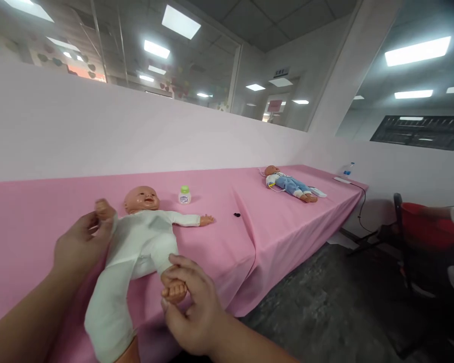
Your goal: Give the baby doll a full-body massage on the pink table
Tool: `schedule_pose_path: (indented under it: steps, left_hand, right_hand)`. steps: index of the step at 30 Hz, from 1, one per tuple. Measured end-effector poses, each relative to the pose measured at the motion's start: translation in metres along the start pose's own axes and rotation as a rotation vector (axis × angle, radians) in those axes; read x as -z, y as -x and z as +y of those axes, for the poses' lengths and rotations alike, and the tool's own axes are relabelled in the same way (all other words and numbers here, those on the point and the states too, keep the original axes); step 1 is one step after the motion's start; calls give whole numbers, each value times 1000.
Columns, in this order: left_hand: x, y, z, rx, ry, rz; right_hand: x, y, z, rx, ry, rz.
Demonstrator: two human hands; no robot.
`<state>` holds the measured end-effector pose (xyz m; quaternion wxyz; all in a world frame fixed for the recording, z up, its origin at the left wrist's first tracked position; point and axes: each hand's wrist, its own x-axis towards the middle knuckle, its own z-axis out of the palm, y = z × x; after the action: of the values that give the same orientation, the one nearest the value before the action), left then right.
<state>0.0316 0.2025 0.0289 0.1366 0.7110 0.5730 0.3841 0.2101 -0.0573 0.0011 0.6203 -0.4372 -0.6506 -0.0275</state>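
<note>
A baby doll (139,242) in a white sleepsuit lies on its back on the pink table (219,237), head toward the wall. My left hand (79,247) is closed on the doll's raised arm near its small hand. Around the doll's bare foot at the table's near edge my right hand (192,302) is wrapped. The doll's other leg, covered in white cloth, hangs toward me over the edge.
A small white bottle with a green cap (184,195) stands near the doll's head. A second doll (287,184) in blue clothes lies farther right on the table, by a water bottle (348,169). A red chair (427,227) stands at the right, with part of a person there.
</note>
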Motion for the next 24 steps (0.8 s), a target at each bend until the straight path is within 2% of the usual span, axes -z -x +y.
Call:
schedule_pose_path:
  steps: [5,7,10,14,19,21,24]
  left_hand:
    - [-11,11,13,-416,-184,-102]
    - [-15,11,10,-480,-207,-117]
    - [-20,8,1,-495,-216,-109]
    - [-20,2,-3,-457,-200,-87]
    - [-8,5,6,-324,-198,-132]
    - [-2,6,8,-229,-167,-140]
    - [5,2,0,-23,-44,-79]
  right_hand:
    - [-17,-33,25,-123,22,-42]
    - [-26,-41,36,-191,40,-90]
    - [-38,-46,49,-246,58,-123]
    - [-40,-42,51,-210,85,-120]
    - [-18,-18,29,-99,28,-49]
    - [-5,-2,20,-60,19,-45]
    - [16,28,15,-59,82,-43]
